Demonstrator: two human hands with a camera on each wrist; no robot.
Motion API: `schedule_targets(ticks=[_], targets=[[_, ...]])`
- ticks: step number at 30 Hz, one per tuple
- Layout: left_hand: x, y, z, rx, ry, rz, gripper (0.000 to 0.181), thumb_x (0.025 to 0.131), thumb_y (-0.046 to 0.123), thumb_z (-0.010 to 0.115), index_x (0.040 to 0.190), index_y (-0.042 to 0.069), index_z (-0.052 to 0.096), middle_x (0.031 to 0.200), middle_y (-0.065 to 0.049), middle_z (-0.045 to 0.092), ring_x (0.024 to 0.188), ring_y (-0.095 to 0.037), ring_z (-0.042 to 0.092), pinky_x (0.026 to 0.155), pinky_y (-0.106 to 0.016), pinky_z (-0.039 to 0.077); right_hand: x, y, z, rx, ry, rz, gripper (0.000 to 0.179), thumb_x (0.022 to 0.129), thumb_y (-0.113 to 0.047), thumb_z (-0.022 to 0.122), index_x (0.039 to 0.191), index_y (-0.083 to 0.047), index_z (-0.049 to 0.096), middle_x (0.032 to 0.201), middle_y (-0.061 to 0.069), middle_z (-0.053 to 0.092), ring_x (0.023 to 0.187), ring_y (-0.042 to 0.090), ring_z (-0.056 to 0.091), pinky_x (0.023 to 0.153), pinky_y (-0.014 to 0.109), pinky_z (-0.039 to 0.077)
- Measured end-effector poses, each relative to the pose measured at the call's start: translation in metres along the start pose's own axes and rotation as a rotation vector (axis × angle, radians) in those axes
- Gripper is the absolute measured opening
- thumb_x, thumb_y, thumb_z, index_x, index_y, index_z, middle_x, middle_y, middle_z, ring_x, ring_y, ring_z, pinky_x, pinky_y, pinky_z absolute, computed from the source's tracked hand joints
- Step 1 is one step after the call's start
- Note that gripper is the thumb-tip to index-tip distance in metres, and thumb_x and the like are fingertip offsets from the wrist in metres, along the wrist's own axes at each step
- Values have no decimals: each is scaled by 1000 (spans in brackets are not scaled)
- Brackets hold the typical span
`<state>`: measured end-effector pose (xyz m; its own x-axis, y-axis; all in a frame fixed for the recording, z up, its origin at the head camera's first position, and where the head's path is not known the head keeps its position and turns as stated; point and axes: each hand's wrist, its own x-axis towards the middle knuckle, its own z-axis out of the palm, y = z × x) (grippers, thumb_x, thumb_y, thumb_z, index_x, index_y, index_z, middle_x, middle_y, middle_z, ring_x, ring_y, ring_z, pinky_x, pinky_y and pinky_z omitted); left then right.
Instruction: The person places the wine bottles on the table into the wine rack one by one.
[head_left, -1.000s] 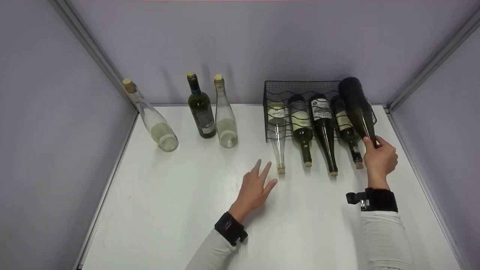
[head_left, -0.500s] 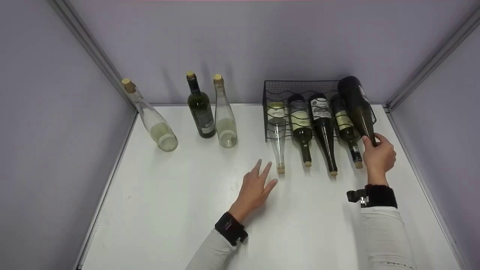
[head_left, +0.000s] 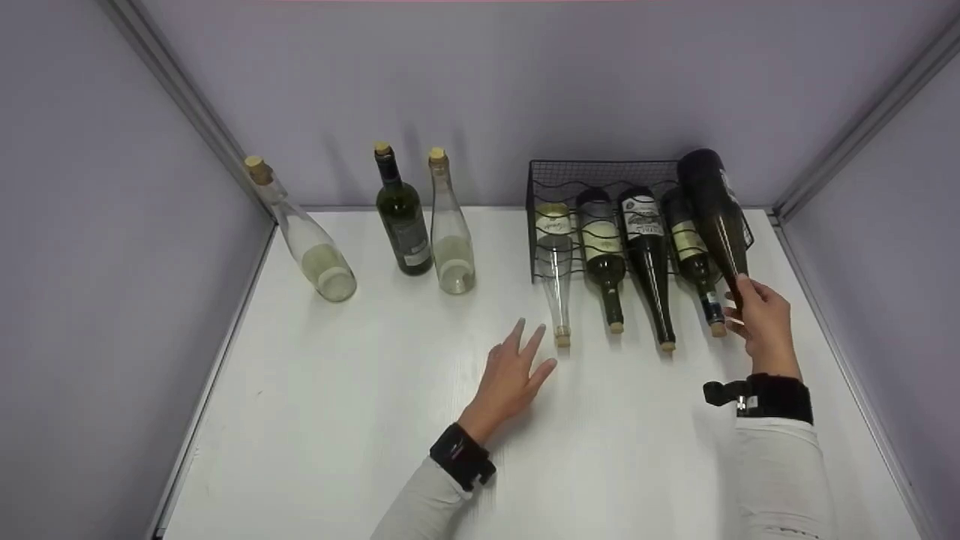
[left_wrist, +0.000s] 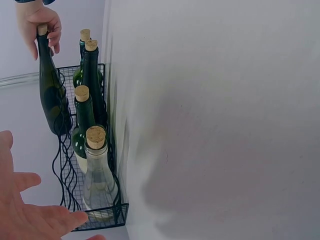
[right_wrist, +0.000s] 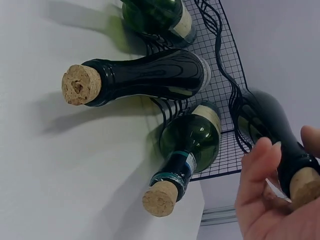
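My right hand (head_left: 769, 326) holds a dark wine bottle (head_left: 712, 210) low on its neck, near the cork (right_wrist: 306, 187). Thumb and curled fingers lie on either side of the neck, rather loosely in the right wrist view. The body of this bottle lies at the right end of the black wire rack (left_wrist: 64, 165), above the other bottles. My left hand (head_left: 506, 379) has its fingers spread and holds nothing. Nearest to it is the corked neck of a clear bottle (head_left: 556, 262) in the rack's lower row.
Beside the clear bottle lie three dark bottles, among them a white-labelled one (head_left: 646, 247), corks toward me. On the left of the white table (head_left: 337, 420) stand two clear bottles, one at far left (head_left: 319, 255), and a green bottle (head_left: 405, 225). Grey walls enclose the back and sides.
My right hand has slid down the neck toward the cork, and its fingers have loosened and spread. The bottle's base has shifted slightly backward. My left hand has stayed in place.
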<state>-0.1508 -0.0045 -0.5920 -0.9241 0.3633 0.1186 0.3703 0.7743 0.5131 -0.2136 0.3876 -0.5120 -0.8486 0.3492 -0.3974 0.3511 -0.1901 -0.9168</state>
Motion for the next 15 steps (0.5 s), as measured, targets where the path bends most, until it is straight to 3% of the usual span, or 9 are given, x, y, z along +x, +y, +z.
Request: schedule_targets(ticks=[3, 6, 10, 15], targets=[[1, 2, -1, 9, -3, 9, 65, 102, 58, 30, 156, 21, 31, 158, -17, 24, 142, -30, 31, 111, -49, 30, 0, 1, -5, 65, -86, 80, 51, 95, -47, 59, 129, -10, 47, 88, -2, 70, 68, 13, 61, 57, 25, 51], [2, 5, -2, 28, -6, 26, 64, 102, 58, 30, 155, 21, 33, 158, -17, 25, 142, -29, 30, 110, -49, 30, 1, 0, -4, 96, -103, 90, 43, 97, -43, 58, 120, -8, 46, 83, 2, 70, 59, 11, 56, 50, 23, 47], [5, 10, -3, 54, -14, 43, 63, 103, 58, 30, 154, 21, 35, 158, -16, 25, 143, -28, 29, 110, -50, 30, 1, 0, -1, 120, -71, 67, 37, 99, -35, 58, 118, -5, 46, 72, 2, 64, 48, 8, 48, 41, 21, 41], [9, 15, -1, 82, 4, 72, 61, 102, 58, 31, 153, 23, 38, 158, -16, 26, 142, -28, 30, 110, -50, 30, 2, 2, 2, 49, -6, -12, 30, 98, -31, 61, 109, -5, 52, 66, 0, 60, 43, 6, 44, 37, 19, 35]])
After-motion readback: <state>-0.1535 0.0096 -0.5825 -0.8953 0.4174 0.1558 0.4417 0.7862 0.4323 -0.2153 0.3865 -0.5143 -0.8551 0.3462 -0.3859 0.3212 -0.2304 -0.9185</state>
